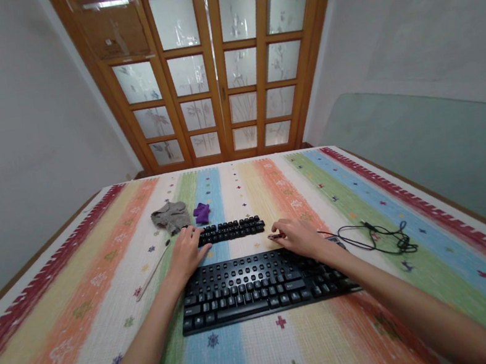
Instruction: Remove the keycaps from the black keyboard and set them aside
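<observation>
Striped woven tablecloth [274,358] | left hand [186,251] loosely spread at blocky black keys [231,230] | right hand [296,236] pinching a small thin object [273,237] | flat black keyboard [237,286] nearer than right hand | crumpled grey cloth [174,216] beyond left hand | wood-and-glass doors [211,74] well beyond 2 hands

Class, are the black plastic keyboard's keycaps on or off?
Some off: the keyboard has bare sockets behind capped rows; loose black keycaps lie beyond.

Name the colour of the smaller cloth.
The smaller cloth is purple, clearest in the head view.
</observation>
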`<state>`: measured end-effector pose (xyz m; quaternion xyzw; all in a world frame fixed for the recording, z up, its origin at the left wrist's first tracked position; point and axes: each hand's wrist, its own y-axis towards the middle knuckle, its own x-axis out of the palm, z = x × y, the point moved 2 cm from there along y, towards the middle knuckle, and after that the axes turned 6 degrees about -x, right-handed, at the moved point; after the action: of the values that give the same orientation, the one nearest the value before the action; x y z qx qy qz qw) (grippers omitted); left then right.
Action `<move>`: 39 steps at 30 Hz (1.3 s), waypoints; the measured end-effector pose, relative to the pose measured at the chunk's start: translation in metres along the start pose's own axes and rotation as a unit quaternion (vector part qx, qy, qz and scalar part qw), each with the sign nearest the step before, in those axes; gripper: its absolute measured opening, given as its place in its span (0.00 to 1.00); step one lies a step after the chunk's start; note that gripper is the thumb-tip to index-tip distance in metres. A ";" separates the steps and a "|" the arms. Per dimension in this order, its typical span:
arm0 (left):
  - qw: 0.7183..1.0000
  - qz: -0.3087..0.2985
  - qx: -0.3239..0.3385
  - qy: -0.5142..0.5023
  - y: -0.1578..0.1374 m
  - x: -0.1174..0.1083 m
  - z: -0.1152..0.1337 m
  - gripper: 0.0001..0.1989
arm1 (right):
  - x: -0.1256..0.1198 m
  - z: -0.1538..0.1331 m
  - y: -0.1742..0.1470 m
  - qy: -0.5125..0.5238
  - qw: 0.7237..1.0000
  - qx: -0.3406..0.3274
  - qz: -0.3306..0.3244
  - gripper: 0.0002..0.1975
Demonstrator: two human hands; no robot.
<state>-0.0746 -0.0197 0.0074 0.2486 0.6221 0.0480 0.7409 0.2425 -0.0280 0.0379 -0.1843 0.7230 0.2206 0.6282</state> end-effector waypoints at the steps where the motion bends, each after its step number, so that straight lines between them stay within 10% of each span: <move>1: 1.000 0.000 0.000 -0.002 0.000 0.000 0.000 0.14 | 0.000 0.000 -0.002 0.006 1.000 0.000 0.006 0.10; 24: 0.993 0.043 -0.039 -0.100 -0.021 -0.021 -0.015 0.13 | -0.006 -0.006 -0.034 0.097 0.995 0.004 0.003 0.08; 39: 0.959 -0.053 -0.115 -0.253 -0.098 -0.061 -0.016 0.17 | -0.029 -0.066 -0.024 0.168 0.971 -0.158 0.056 0.08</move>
<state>-0.1266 -0.1235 0.0186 0.1321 0.4171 0.0154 0.8991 0.2055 -0.0847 0.0715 -0.2747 0.7832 0.3329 0.4475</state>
